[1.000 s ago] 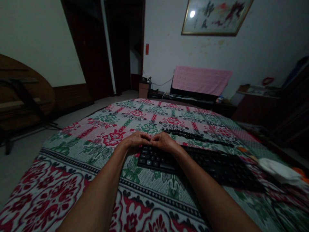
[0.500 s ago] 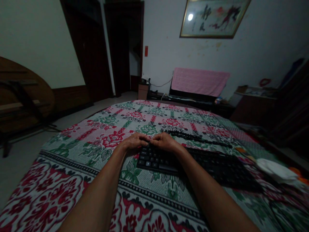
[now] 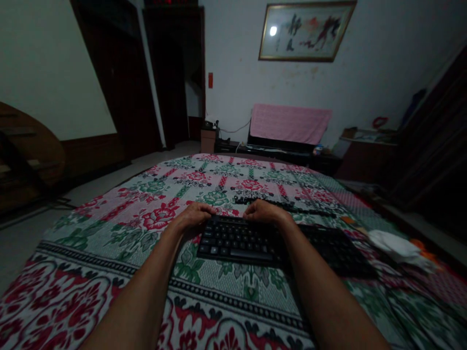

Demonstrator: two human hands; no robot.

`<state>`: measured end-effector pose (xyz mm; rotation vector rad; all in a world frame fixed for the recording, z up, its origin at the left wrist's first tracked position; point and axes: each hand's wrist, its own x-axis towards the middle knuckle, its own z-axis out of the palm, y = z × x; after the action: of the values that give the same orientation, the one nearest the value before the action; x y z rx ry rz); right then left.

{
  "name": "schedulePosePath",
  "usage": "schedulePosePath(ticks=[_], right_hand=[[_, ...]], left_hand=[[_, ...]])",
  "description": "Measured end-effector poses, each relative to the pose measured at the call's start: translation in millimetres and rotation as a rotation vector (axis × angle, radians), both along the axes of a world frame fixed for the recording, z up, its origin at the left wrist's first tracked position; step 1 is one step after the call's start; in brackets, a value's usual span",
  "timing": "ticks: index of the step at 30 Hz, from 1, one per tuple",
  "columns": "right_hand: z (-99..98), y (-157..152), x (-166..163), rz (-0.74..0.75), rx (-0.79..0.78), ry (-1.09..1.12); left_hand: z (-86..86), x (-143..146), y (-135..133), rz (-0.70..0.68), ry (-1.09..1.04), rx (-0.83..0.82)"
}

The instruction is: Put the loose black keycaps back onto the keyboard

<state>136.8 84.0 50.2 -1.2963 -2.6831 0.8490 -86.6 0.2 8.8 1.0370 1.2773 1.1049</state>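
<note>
A black keyboard (image 3: 235,238) lies flat on the patterned cloth before me. At its back left corner is my left hand (image 3: 195,215), fingers closed together and touching the edge. My right hand (image 3: 265,212) is over the back edge, farther right, with its fingers curled down in a pinch. Whatever its fingertips hold, if anything, is too small to make out. My right forearm covers part of the keyboard's middle. Behind the keyboard runs a line of small black pieces (image 3: 306,210), which look like loose keycaps; the right hand hides part of it.
A flowered cloth (image 3: 156,272) covers the table. Right of the keyboard lie a crumpled white item (image 3: 396,245), an orange item (image 3: 423,250) and dark cables (image 3: 401,306). A pink towel (image 3: 290,122) hangs at the back, and a round wooden tabletop (image 3: 32,146) leans at left.
My hands were close together at the keyboard's back left. The right has moved right along the back edge, while the left stays by the corner. The view has shifted slightly right.
</note>
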Motion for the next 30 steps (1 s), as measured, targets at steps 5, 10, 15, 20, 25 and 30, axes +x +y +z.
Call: schedulePosePath(ticks=[5,10,15,20,25,30], right_hand=[[-4.1,2.4,0.6,0.017,-0.089,0.003],[-10.1,3.7,-3.1,-0.042,0.029,0.03],[-20.5,5.4,-12.1,-0.062,0.18,0.106],[-23.1,3.9,-17.5,-0.052,0.217,0.156],[-20.1,2.0,-16.2,-0.057,0.141,0.164],[-23.5,4.8,-12.5,-0.096,-0.003,0.227]], left_hand=[[1.4,12.4,2.9,0.124,0.125,-0.024],[-0.9,11.8,7.8,0.229,0.244,-0.032],[-17.7,-9.6,23.0,0.306,0.543,0.057],[-19.9,-21.4,28.2,0.376,0.746,0.166],[-7.2,-9.8,22.1,0.273,0.728,0.234],[-6.6,-3.5,22.4,0.27,0.674,0.167]])
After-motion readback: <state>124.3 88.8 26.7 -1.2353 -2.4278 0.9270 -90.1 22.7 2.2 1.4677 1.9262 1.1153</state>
